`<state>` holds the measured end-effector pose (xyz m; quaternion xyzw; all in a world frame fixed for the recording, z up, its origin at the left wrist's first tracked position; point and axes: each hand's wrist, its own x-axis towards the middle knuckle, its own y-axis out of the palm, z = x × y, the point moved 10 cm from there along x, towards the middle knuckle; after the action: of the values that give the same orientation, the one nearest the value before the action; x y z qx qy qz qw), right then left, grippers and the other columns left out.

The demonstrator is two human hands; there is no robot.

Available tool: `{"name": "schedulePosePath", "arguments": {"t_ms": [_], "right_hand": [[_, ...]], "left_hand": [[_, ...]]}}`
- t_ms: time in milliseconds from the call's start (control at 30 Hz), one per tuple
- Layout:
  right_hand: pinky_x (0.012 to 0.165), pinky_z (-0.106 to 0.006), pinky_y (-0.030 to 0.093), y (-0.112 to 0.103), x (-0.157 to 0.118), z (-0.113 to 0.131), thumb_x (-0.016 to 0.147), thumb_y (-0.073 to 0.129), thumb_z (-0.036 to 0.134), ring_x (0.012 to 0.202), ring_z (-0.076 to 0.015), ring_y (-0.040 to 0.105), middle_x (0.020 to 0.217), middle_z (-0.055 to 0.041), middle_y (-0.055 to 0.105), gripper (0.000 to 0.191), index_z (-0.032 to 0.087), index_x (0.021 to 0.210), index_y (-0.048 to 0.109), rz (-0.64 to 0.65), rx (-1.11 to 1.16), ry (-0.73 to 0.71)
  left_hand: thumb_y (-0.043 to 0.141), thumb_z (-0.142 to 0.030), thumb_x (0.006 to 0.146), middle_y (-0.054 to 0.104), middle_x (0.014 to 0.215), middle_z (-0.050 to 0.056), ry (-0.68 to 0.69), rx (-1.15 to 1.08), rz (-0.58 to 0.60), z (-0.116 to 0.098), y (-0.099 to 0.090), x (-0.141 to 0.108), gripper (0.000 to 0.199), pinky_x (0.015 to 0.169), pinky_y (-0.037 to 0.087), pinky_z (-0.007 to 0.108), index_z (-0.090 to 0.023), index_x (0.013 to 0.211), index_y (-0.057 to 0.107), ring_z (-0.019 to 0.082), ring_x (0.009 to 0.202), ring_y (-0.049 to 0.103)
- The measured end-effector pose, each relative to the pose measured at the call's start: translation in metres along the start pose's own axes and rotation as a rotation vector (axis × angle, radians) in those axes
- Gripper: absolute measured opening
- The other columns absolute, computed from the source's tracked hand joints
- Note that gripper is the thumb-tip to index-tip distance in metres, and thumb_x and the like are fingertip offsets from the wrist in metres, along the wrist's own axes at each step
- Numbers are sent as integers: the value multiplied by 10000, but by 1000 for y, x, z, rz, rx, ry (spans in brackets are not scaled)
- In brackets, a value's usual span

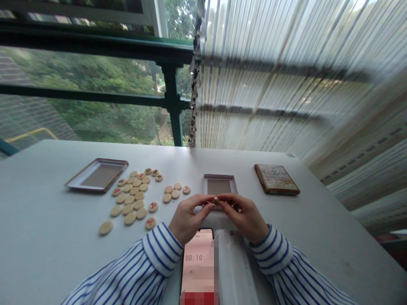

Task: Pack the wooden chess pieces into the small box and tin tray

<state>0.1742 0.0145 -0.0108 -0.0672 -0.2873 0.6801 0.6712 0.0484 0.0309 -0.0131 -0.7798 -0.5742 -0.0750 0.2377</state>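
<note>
Both hands meet over the near end of a small open box [219, 185], which shows a grey-brown bottom and pale walls. Between the fingertips is a round xiangqi piece [216, 201] with a dark mark on it. My left hand [190, 213] pinches it from the left, thumb and forefinger together. From the other side my right hand [244, 215] pinches it too. Left of the hands lie loose xiangqi pieces [139, 195], several plain side up, others with red or black characters. The fingers partly cover the box's front part.
At the far left lies an open box lid [98, 174]. A closed decorated box [276, 179] sits on the right of the white table [63, 250]. A phone [199, 262] with a timer and a translucent packet [235, 267] lie below the hands. Window and string curtain stand behind.
</note>
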Motion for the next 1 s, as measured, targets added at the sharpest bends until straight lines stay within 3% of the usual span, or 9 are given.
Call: {"name": "schedulePosePath", "arguments": {"t_ms": [133,500,1000], "right_hand": [[544,-225,428,1,-1,0,807,521,275,637,-117,569,795,-39,672,196,180,922,648,6,-27,-26],[537,-232,432,2,-1,9,805,520,259,640,-123,578,784,-42,670,175,183,900,646,1,-27,-75],[521,-219,434,3,-1,8,809,520,248,630,-107,562,823,-40,666,192,181,961,616,11,24,-65]], "left_hand": [[540,-232,802,675,875,48,-17,-48,-23,2,-2,0,164,750,482,251,-165,892,660,144,831,607],[618,-295,735,698,764,48,-231,-222,-80,28,-1,-4,170,690,512,254,-150,800,679,154,713,638],[662,-269,689,701,809,58,-342,-407,-141,34,-1,-4,224,732,528,280,-121,856,649,163,758,651]]}}
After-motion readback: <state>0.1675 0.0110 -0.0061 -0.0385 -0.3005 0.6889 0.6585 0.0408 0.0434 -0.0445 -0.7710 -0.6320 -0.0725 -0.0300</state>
